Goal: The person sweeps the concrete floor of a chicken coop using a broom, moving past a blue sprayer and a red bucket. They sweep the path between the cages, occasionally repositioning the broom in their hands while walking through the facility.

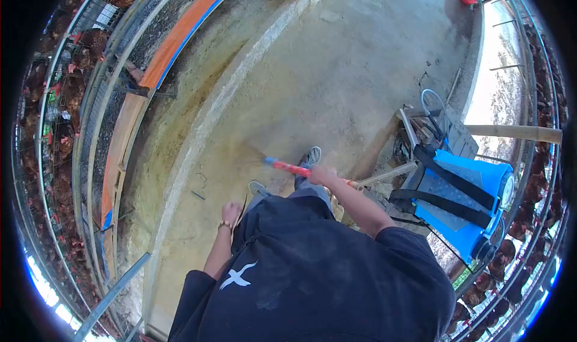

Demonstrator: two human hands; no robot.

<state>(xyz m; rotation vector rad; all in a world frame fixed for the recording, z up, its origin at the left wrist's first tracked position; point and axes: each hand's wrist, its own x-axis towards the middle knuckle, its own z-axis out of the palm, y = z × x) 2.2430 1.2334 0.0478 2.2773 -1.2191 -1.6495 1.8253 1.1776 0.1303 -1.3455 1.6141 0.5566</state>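
My right hand (323, 175) is closed around the red handle of a broom (288, 166), held out across the front of my legs. A blue band marks the handle's far end, and its brownish bristles fan out blurred over the floor to the left. My left hand (231, 212) hangs low beside my left thigh with its fingers curled and a band at the wrist. What it holds, if anything, is hidden; a thin dark strip shows right beside it. Both my shoes stand on the dusty concrete floor (312, 89), just past the broom handle.
A blue backpack sprayer (460, 189) with black straps rests at right by a wooden stand (448, 125). Cages with brown hens (63, 137) line both sides. An orange board (174, 38) edges the left cages. A concrete curb (225, 92) runs along the aisle; a bent wire (201, 186) lies nearby.
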